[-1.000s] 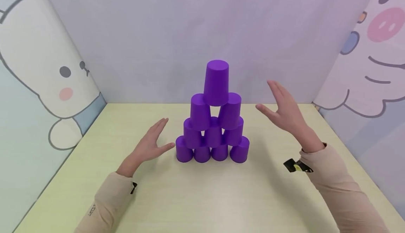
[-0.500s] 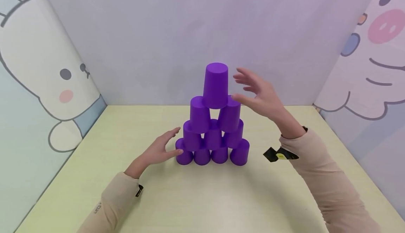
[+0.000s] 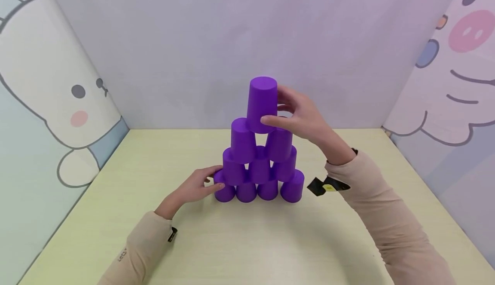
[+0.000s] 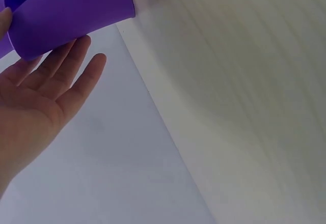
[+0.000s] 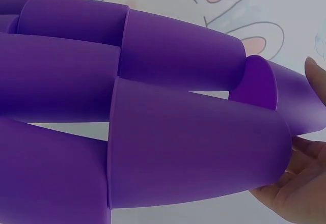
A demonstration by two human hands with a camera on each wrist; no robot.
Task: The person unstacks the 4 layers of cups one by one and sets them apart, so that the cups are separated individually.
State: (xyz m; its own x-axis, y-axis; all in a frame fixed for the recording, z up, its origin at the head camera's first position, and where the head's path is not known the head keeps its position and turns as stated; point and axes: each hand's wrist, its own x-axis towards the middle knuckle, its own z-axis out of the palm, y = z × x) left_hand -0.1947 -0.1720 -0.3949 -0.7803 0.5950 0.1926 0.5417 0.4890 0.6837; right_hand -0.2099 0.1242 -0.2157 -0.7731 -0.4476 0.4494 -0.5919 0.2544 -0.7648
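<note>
Purple cups stand upside down in a four-tier pyramid. Around the top cup (image 3: 263,100), my right hand (image 3: 305,117) has its thumb across the front and its fingers behind. In the right wrist view, those fingers (image 5: 300,173) are partly hidden behind a cup (image 5: 198,145) of the tier below. My left hand (image 3: 193,188) is at the bottom-left cup (image 3: 224,192), thumb in front and index side behind. The left wrist view shows its fingers (image 4: 76,76) loosely extended beside a cup (image 4: 74,12), fingertips right at its wall.
The pyramid stands on a pale wooden table (image 3: 232,246). A plain light backdrop (image 3: 185,53) rises behind it, with cartoon panels at the left (image 3: 46,74) and right (image 3: 444,74). Both forearms wear beige sleeves with black straps at the wrists.
My right hand has moved left from open air onto the top cup, its thumb now across the front. My left hand has moved right to the bottom-left cup. The pyramid stays in place.
</note>
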